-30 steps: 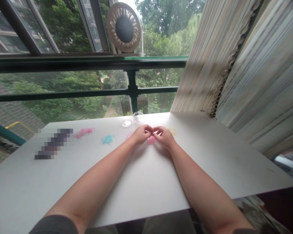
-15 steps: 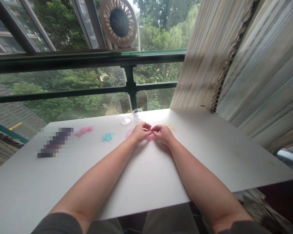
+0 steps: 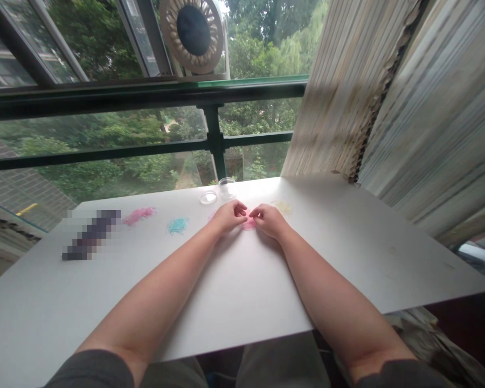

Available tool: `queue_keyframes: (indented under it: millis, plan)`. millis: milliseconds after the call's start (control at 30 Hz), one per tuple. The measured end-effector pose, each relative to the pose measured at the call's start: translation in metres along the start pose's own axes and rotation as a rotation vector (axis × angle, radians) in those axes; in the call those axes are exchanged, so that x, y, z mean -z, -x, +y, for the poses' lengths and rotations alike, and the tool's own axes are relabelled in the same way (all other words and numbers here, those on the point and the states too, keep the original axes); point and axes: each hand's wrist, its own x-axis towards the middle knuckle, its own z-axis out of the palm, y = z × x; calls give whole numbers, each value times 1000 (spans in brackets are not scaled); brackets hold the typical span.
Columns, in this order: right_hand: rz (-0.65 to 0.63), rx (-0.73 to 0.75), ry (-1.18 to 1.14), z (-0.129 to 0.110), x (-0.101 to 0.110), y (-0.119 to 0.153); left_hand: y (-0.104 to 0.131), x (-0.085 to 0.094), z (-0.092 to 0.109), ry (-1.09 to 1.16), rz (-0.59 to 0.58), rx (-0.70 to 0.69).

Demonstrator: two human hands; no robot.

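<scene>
My left hand [image 3: 228, 216] is above the white table, its fingers curved and a small gap showing between thumb and fingertips. I see nothing in it. Close by on the right, my right hand [image 3: 268, 220] has thumb and fingers pinched together; whatever they hold is too small to make out. A pile of small pink pieces [image 3: 249, 222] lies under and between the hands. Partly hidden behind my left hand is a pale pink-purple pile [image 3: 212, 215]. A pale yellow pile [image 3: 282, 207] lies just beyond my right hand.
On the white table [image 3: 145, 302], a turquoise pile [image 3: 178, 225] and another pink pile [image 3: 139, 216] lie to the left, near a blurred-out dark object [image 3: 95, 234]. A clear round container [image 3: 227, 187] and a clear round lid [image 3: 208, 198] stand at the back edge, before a green railing [image 3: 145, 97].
My hands have drawn slightly apart; their fingertips met before. The left fingers have loosened from the thumb, and more of the pink pile shows between the hands.
</scene>
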Motion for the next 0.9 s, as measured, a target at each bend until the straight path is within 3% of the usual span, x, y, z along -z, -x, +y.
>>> queue_keyframes:
  millis: [267, 433, 700, 900]
  plan:
    - [67, -15, -61, -3, 2, -1, -5, 11, -3, -63, 106, 24]
    - [103, -49, -108, -1, 0, -1, -6, 9, 3, -135, 54, 46]
    - [60, 9, -35, -8, 0, 0, 7, 28, 4, -550, 3, 25]
    - [40, 51, 22, -8, 0, -1, 6, 26, 2, -760, -16, 5]
